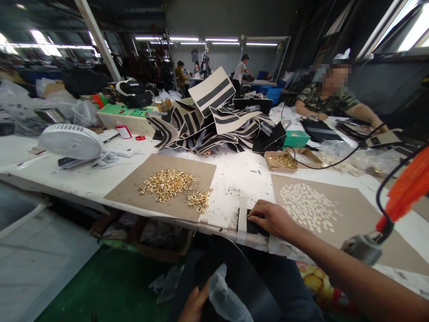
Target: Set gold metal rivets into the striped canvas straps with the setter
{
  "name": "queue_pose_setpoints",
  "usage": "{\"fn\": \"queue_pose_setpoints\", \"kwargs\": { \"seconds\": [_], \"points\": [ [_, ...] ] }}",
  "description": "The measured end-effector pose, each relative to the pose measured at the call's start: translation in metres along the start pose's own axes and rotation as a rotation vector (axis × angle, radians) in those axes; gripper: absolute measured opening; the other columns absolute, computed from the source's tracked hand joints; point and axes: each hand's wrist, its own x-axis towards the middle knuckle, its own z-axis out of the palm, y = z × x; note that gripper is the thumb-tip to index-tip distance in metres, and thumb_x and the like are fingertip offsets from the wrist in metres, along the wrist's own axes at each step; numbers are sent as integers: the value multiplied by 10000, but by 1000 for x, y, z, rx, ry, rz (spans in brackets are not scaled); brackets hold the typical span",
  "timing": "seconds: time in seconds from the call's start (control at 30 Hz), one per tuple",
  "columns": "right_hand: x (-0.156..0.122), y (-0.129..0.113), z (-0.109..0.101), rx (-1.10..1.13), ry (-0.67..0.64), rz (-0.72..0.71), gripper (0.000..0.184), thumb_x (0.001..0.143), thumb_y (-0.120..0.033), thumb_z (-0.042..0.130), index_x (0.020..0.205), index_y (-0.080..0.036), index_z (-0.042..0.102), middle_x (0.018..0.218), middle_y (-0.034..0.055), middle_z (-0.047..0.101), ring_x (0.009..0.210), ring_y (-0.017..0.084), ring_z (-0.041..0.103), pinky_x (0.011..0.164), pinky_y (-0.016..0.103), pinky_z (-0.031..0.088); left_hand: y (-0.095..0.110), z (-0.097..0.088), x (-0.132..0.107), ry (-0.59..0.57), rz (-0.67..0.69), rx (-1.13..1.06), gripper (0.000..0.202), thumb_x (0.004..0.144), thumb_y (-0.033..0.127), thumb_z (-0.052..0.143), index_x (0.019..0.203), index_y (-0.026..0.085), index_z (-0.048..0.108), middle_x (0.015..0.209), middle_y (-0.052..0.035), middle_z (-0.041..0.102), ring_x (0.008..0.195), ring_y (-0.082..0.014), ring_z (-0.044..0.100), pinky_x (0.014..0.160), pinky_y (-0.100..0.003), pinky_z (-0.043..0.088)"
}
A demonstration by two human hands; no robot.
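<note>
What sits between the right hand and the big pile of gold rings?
Head view: a smaller cluster of gold rings on the cardboard sheet, then white table with tiny scattered bits, separate the right hand from the big pile.

The rings (167,184) are shiny gold metal; the cardboard (127,194) is matt and brown. The white pieces (306,206) look like dull plastic. The black sheet (241,273) is smooth with a faint sheen; the bag (223,297) is thin clear plastic.

Gold rings (167,183) lie on brown card (134,190); left of them a white fan (70,141); behind, cream-and-black striped pieces (211,94).
</note>
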Motion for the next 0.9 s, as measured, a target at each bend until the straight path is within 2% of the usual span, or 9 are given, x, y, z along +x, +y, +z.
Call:
{"fn": "queue_pose_setpoints", "kwargs": {
  "seconds": [0.2,0.33,0.4,0.47,0.53,0.6,0.67,0.77,0.9],
  "points": [
    [-10,-3,8,-165,31,-74,174,990,-274,606,994,-245,777,978,37,681,949,205,627,834,303,460,7,4,-5,16,11,12,579,593,440,900,1064,120,793,1105,-166,784,1319,-448,571,1186,-542,390],
    [-7,-6,10,-146,27,13,143,946,-248,646,943,-264,788,975,32,680,963,216,629,853,317,458,12,10,-12,0,-23,-65,593,610,430,902,1096,115,777,1137,-177,777,1310,-453,580,1155,-561,429],
    [-4,-6,8,-85,16,63,127,900,-223,674,901,-267,793,957,27,679,948,216,634,846,318,464,16,14,-18,-10,-11,-114,613,618,446,898,1118,116,770,1179,-187,763,1339,-446,558,1186,-559,395],
    [-2,-2,4,23,-22,82,132,882,-230,677,914,-264,800,964,29,687,936,214,643,851,322,476,19,15,-26,34,6,-127,626,624,470,893,1134,129,767,1186,-187,761,1366,-439,533,1212,-560,360],
    [-3,1,-2,160,-32,115,183,900,-275,654,1013,-250,795,1027,42,707,955,217,656,878,333,491,22,14,-36,102,28,-117,618,632,499,885,1154,191,766,1170,-147,775,1376,-427,525,1213,-567,359],
    [-9,0,-9,268,40,189,266,926,-337,630,1125,-224,764,1089,60,717,980,228,666,893,350,503,27,14,-47,153,58,-124,609,650,529,870,1182,256,754,1153,-102,786,1359,-416,548,1189,-579,397],
    [-18,-14,-17,333,165,227,310,942,-392,626,1170,-213,737,1097,63,719,965,228,672,867,349,515,36,17,-59,172,103,-145,629,676,544,852,1220,251,733,1169,-94,783,1316,-409,592,1154,-575,445],
    [-32,-58,-33,379,283,74,252,964,-417,639,1109,-239,741,1037,44,711,905,201,664,808,317,515,62,29,-79,174,284,-73,666,723,547,823,1258,172,700,1243,-121,752,1270,-385,634,1111,-520,500],
    [-49,-129,-52,333,199,-220,210,1010,-370,600,1116,-258,742,1070,54,703,960,199,655,818,313,516,97,46,-99,191,555,246,595,779,583,768,1180,145,732,1236,-123,752,1213,-342,668,1040,-403,551]
  ]
}}
